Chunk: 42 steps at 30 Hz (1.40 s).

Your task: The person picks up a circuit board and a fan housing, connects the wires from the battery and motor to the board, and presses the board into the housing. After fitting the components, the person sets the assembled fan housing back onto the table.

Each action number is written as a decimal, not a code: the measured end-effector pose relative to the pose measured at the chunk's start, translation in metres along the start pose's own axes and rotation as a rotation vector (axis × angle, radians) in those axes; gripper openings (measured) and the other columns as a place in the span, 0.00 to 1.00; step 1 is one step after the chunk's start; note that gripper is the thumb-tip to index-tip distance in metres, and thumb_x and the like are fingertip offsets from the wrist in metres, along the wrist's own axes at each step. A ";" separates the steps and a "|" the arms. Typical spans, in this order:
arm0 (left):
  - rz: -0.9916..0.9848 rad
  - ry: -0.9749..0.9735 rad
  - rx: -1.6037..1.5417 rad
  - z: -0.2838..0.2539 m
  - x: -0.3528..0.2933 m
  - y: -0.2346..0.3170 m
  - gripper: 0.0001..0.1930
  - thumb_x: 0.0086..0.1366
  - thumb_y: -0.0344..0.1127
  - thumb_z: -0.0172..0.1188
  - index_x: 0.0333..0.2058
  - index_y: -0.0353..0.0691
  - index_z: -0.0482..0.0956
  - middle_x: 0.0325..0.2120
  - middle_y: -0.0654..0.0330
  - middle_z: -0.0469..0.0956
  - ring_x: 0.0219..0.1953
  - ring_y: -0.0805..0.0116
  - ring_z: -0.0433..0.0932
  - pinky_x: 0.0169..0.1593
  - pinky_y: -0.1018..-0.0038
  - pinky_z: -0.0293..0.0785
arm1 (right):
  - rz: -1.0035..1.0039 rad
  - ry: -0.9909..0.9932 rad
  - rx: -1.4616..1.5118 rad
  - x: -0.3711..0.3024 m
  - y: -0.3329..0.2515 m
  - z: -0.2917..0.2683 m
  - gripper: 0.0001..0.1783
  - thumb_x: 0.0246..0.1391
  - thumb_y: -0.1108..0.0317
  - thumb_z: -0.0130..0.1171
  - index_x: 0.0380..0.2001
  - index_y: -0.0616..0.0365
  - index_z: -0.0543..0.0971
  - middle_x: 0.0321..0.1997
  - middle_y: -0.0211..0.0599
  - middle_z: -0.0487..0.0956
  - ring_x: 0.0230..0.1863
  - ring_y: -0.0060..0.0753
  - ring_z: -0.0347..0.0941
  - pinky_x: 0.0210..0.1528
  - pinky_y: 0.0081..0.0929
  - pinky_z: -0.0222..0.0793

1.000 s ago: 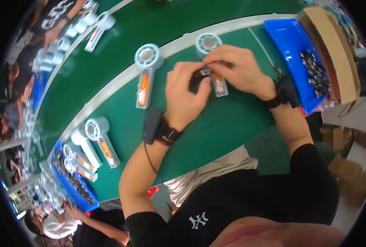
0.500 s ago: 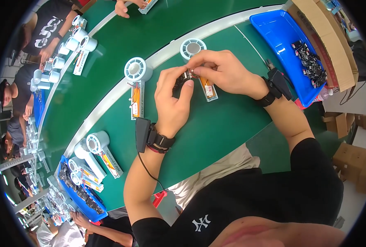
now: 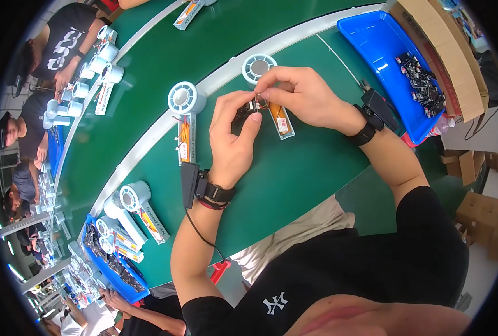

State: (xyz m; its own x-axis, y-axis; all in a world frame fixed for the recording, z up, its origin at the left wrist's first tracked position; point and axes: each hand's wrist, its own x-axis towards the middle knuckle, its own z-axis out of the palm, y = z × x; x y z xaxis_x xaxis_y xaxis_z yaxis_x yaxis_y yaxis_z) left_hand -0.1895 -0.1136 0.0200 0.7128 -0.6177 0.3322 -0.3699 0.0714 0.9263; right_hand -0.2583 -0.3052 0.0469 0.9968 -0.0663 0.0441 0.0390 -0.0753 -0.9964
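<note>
Beyond the grip of the left hand [image 3: 231, 140] on the black board [image 3: 244, 111], a pale fan [image 3: 187, 17] is coming further into view along the far belt [image 3: 165, 42], the co-worker's hands that were at it half a second ago now being out of sight. Farther left of the grip, another fan [image 3: 112, 73] is sliding leftward along that belt.

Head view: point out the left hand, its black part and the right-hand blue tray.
Left hand [image 3: 229, 140], head view: back of hand.
Black part [image 3: 244, 111], head view: exposed middle.
Blue tray [image 3: 380, 59], head view: bare bottom.
</note>
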 end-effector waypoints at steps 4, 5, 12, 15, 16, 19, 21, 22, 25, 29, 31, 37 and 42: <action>0.009 -0.003 -0.016 0.000 0.000 0.000 0.16 0.63 0.26 0.63 0.50 0.35 0.80 0.48 0.54 0.76 0.48 0.63 0.78 0.53 0.71 0.75 | -0.023 0.000 0.036 0.000 0.001 -0.001 0.07 0.66 0.74 0.57 0.45 0.64 0.77 0.40 0.34 0.82 0.44 0.22 0.79 0.47 0.22 0.76; 0.008 -0.003 -0.028 0.000 -0.001 -0.001 0.16 0.63 0.26 0.63 0.50 0.35 0.80 0.48 0.54 0.76 0.48 0.63 0.78 0.53 0.71 0.75 | -0.022 -0.003 0.038 -0.001 0.000 0.000 0.07 0.66 0.74 0.57 0.45 0.64 0.77 0.40 0.34 0.82 0.44 0.22 0.79 0.47 0.22 0.76; -0.022 -0.017 -0.112 -0.003 0.000 -0.007 0.15 0.63 0.27 0.63 0.50 0.35 0.81 0.47 0.55 0.77 0.47 0.63 0.79 0.52 0.70 0.75 | 0.011 -0.120 0.049 0.002 0.000 -0.003 0.11 0.65 0.73 0.58 0.49 0.61 0.73 0.41 0.32 0.82 0.42 0.20 0.78 0.44 0.20 0.75; 0.052 -0.017 -0.086 -0.013 0.001 -0.008 0.15 0.61 0.30 0.65 0.48 0.37 0.83 0.42 0.54 0.79 0.44 0.59 0.80 0.49 0.67 0.76 | 0.090 -0.088 0.074 0.006 -0.006 0.006 0.15 0.64 0.73 0.58 0.52 0.58 0.72 0.42 0.31 0.81 0.40 0.18 0.76 0.42 0.18 0.75; 0.142 -0.018 0.001 -0.011 0.005 -0.011 0.15 0.60 0.32 0.65 0.47 0.38 0.84 0.40 0.54 0.81 0.43 0.57 0.80 0.48 0.65 0.77 | 0.054 -0.079 0.041 0.004 0.001 0.001 0.16 0.64 0.72 0.59 0.54 0.57 0.72 0.43 0.31 0.81 0.40 0.17 0.76 0.40 0.17 0.74; 0.178 0.015 -0.009 0.006 0.010 -0.006 0.15 0.54 0.35 0.66 0.42 0.40 0.86 0.37 0.51 0.83 0.41 0.48 0.79 0.47 0.58 0.75 | 0.077 0.001 -0.033 -0.008 0.013 -0.018 0.17 0.65 0.72 0.56 0.56 0.57 0.71 0.45 0.30 0.80 0.36 0.13 0.74 0.32 0.11 0.68; 0.252 0.048 0.101 0.006 0.005 -0.019 0.17 0.55 0.34 0.68 0.45 0.44 0.86 0.39 0.56 0.79 0.42 0.55 0.76 0.50 0.63 0.72 | 0.157 -0.054 -0.144 -0.006 0.012 -0.032 0.17 0.65 0.73 0.56 0.56 0.58 0.71 0.46 0.30 0.81 0.32 0.09 0.71 0.26 0.08 0.61; 0.255 0.062 0.142 -0.004 0.002 -0.017 0.17 0.55 0.34 0.68 0.45 0.44 0.86 0.39 0.56 0.79 0.42 0.55 0.76 0.50 0.63 0.72 | 0.129 -0.081 -0.125 -0.005 0.016 -0.027 0.17 0.65 0.73 0.56 0.56 0.58 0.71 0.46 0.30 0.81 0.32 0.09 0.71 0.26 0.08 0.61; 0.332 0.111 0.364 -0.011 -0.008 -0.004 0.16 0.53 0.34 0.68 0.43 0.47 0.86 0.38 0.60 0.77 0.42 0.57 0.75 0.52 0.62 0.68 | 0.090 -0.053 -0.075 0.003 0.015 -0.016 0.17 0.64 0.74 0.57 0.55 0.60 0.72 0.42 0.30 0.82 0.33 0.10 0.74 0.23 0.08 0.59; 0.414 0.114 0.436 -0.009 -0.005 -0.005 0.16 0.52 0.33 0.70 0.42 0.51 0.86 0.37 0.62 0.75 0.42 0.60 0.74 0.52 0.63 0.66 | 0.117 0.002 -0.147 -0.001 0.017 -0.015 0.17 0.62 0.77 0.57 0.54 0.60 0.72 0.41 0.29 0.82 0.32 0.10 0.74 0.23 0.08 0.60; 0.452 0.115 0.451 -0.009 -0.001 -0.004 0.17 0.51 0.33 0.70 0.42 0.51 0.86 0.36 0.63 0.75 0.41 0.60 0.74 0.51 0.63 0.66 | 0.103 0.008 -0.139 0.001 0.015 -0.016 0.16 0.62 0.77 0.57 0.53 0.59 0.73 0.39 0.27 0.82 0.29 0.08 0.70 0.23 0.08 0.57; 0.497 0.126 0.578 -0.004 -0.003 0.004 0.19 0.48 0.32 0.73 0.42 0.50 0.86 0.34 0.64 0.75 0.39 0.62 0.73 0.44 0.65 0.64 | 0.078 -0.025 -0.137 -0.004 0.009 -0.020 0.15 0.60 0.78 0.59 0.50 0.59 0.74 0.39 0.27 0.81 0.27 0.07 0.68 0.23 0.07 0.57; 0.525 0.158 0.633 -0.004 -0.002 0.006 0.17 0.50 0.33 0.72 0.42 0.48 0.86 0.32 0.64 0.74 0.37 0.62 0.72 0.41 0.66 0.63 | 0.018 -0.008 -0.149 -0.003 0.009 -0.017 0.12 0.57 0.80 0.62 0.45 0.61 0.76 0.38 0.28 0.82 0.27 0.08 0.71 0.23 0.08 0.61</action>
State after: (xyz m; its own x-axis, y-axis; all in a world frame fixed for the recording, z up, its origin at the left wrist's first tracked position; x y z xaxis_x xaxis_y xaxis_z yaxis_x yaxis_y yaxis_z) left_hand -0.1909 -0.1083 0.0256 0.4124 -0.5068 0.7570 -0.9081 -0.1630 0.3856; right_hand -0.2625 -0.3223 0.0387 0.9978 -0.0608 0.0252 0.0111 -0.2215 -0.9751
